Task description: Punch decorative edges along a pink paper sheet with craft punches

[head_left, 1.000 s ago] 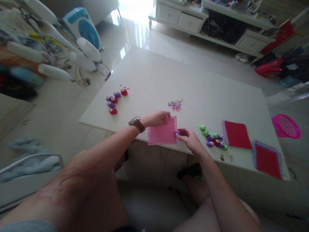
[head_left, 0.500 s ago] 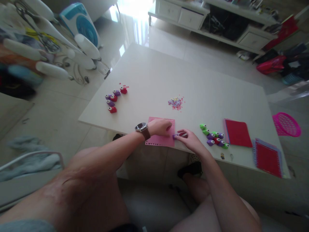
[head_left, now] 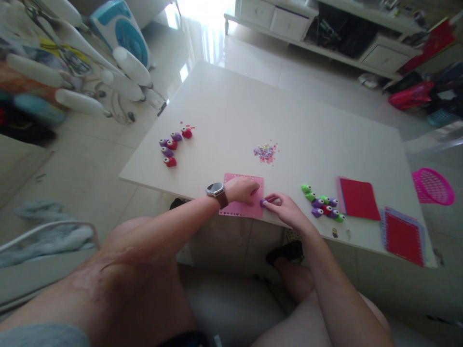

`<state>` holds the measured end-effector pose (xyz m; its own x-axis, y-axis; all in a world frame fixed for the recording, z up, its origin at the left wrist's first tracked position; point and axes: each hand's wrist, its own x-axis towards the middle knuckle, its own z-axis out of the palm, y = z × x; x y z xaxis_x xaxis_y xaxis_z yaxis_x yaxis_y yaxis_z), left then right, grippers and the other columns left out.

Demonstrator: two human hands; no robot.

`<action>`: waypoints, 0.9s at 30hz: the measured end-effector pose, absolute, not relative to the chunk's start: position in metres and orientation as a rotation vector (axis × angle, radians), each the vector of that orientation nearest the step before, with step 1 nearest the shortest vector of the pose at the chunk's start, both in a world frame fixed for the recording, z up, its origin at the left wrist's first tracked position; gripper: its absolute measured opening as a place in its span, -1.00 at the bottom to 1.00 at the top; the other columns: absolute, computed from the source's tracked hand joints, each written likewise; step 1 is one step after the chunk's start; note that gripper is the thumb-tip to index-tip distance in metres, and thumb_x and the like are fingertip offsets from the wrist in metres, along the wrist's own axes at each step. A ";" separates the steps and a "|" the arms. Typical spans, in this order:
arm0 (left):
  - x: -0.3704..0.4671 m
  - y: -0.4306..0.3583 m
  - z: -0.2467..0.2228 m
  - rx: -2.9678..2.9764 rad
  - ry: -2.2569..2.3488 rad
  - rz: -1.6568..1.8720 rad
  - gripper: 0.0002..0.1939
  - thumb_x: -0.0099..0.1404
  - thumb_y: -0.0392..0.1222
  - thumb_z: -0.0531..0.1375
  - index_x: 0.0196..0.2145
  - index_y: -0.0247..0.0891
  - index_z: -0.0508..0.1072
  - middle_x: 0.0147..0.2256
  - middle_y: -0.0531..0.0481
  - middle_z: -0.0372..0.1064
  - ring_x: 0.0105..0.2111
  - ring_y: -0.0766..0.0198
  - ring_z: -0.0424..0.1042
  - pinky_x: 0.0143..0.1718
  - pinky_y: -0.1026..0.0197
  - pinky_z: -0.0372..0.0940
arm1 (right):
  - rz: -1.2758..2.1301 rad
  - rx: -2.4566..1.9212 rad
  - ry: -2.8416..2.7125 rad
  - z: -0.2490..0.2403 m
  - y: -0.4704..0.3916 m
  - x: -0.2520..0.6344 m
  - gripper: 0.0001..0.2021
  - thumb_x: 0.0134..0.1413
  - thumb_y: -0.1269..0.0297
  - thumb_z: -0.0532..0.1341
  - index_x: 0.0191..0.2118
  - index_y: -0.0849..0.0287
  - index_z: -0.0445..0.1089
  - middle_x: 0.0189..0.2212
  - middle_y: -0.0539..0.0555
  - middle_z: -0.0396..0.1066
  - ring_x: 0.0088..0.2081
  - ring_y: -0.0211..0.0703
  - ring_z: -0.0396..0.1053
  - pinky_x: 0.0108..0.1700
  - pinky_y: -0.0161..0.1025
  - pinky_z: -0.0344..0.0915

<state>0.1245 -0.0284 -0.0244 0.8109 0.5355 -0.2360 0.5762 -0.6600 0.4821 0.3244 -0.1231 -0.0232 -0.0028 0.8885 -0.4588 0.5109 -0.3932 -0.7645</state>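
A pink paper sheet [head_left: 235, 210] lies at the table's near edge, with small cut-out shapes along several of its borders. My left hand [head_left: 243, 190], a watch on its wrist, rests on the sheet with fingers curled, holding it down. At the sheet's right edge sits a small purple craft punch [head_left: 262, 203]. The thumb and fingers of my right hand [head_left: 280, 206] close around this punch from the right. How far the paper goes into the punch is too small to make out.
Several red and purple punches [head_left: 172, 144] stand on the table's left. More green, purple and red ones [head_left: 325, 207] are at right, beside red sheets [head_left: 360, 198] and red-and-lilac sheets [head_left: 403, 238]. Paper confetti [head_left: 265, 153] lies mid-table. A pink basket [head_left: 434, 187] is beyond the right edge.
The view has shifted slightly. Both hands keep their places on the pink sheet and the purple punch, with no clear movement.
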 end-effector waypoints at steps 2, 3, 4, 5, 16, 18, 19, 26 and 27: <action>0.125 -0.028 -0.024 2.447 0.825 -0.116 -0.79 0.15 -0.09 0.28 -0.29 -0.26 0.51 -0.23 -0.13 0.56 -0.29 0.11 0.51 -0.41 0.17 0.15 | 1.362 -1.950 -1.428 -0.026 -0.122 0.325 -0.69 0.03 0.05 0.34 -0.20 0.18 0.55 -0.25 0.12 0.53 -0.26 -0.11 0.43 -0.18 -0.21 0.35; 0.125 -0.028 -0.024 2.449 0.826 -0.122 -0.78 0.16 -0.08 0.29 -0.29 -0.26 0.51 -0.23 -0.13 0.56 -0.29 0.11 0.51 -0.41 0.18 0.15 | 1.365 -1.964 -1.424 -0.027 -0.122 0.326 -0.69 0.04 0.07 0.33 -0.18 0.19 0.55 -0.25 0.13 0.53 -0.25 -0.11 0.44 -0.18 -0.21 0.36; 0.125 -0.028 -0.023 2.451 0.826 -0.126 -0.78 0.16 -0.07 0.29 -0.28 -0.26 0.51 -0.23 -0.12 0.56 -0.28 0.11 0.51 -0.41 0.17 0.15 | 1.369 -1.972 -1.423 -0.028 -0.122 0.326 -0.69 0.04 0.08 0.33 -0.18 0.20 0.54 -0.25 0.13 0.53 -0.24 -0.11 0.44 -0.18 -0.21 0.36; 0.125 -0.028 -0.023 2.454 0.826 -0.129 -0.77 0.16 -0.06 0.29 -0.28 -0.26 0.51 -0.23 -0.12 0.57 -0.28 0.11 0.51 -0.41 0.17 0.14 | 1.368 -1.977 -1.425 -0.029 -0.122 0.326 -0.69 0.05 0.08 0.32 -0.17 0.20 0.54 -0.25 0.14 0.54 -0.24 -0.10 0.44 -0.18 -0.21 0.36; 0.126 -0.027 -0.024 2.469 0.824 -0.150 -0.75 0.18 -0.04 0.30 -0.26 -0.25 0.53 -0.21 -0.13 0.56 -0.25 0.10 0.51 -0.39 0.17 0.16 | 1.341 -1.960 -1.451 -0.027 -0.119 0.319 -0.69 0.07 0.07 0.31 -0.18 0.20 0.53 -0.24 0.15 0.55 -0.22 -0.08 0.45 -0.16 -0.18 0.35; 0.126 -0.027 -0.024 2.463 0.823 -0.150 -0.75 0.17 -0.04 0.30 -0.26 -0.25 0.53 -0.21 -0.12 0.56 -0.25 0.10 0.51 -0.39 0.18 0.17 | 1.333 -1.954 -1.452 -0.027 -0.119 0.318 -0.68 0.06 0.06 0.31 -0.18 0.20 0.54 -0.24 0.15 0.55 -0.22 -0.08 0.44 -0.15 -0.18 0.35; 0.126 -0.027 -0.024 2.461 0.822 -0.150 -0.75 0.17 -0.04 0.30 -0.25 -0.25 0.53 -0.21 -0.12 0.56 -0.25 0.10 0.51 -0.38 0.18 0.17 | 1.328 -1.953 -1.452 -0.028 -0.119 0.318 -0.69 0.06 0.07 0.31 -0.18 0.20 0.54 -0.25 0.14 0.55 -0.23 -0.08 0.44 -0.16 -0.18 0.35; 0.127 -0.027 -0.026 2.448 0.832 -0.154 -0.70 0.16 0.00 0.30 -0.23 -0.26 0.55 -0.21 -0.13 0.56 -0.27 0.11 0.49 -0.40 0.18 0.14 | 1.324 -1.956 -1.422 -0.033 -0.119 0.318 -0.71 0.04 0.09 0.34 -0.20 0.20 0.53 -0.28 0.14 0.55 -0.27 -0.10 0.45 -0.21 -0.20 0.37; 0.127 -0.027 -0.025 2.443 0.832 -0.160 -0.66 0.16 0.04 0.31 -0.23 -0.27 0.55 -0.22 -0.14 0.56 -0.28 0.11 0.49 -0.40 0.18 0.14 | 1.308 -1.971 -1.430 -0.033 -0.118 0.319 -0.72 0.03 0.10 0.35 -0.21 0.19 0.52 -0.29 0.14 0.55 -0.28 -0.11 0.45 -0.23 -0.21 0.37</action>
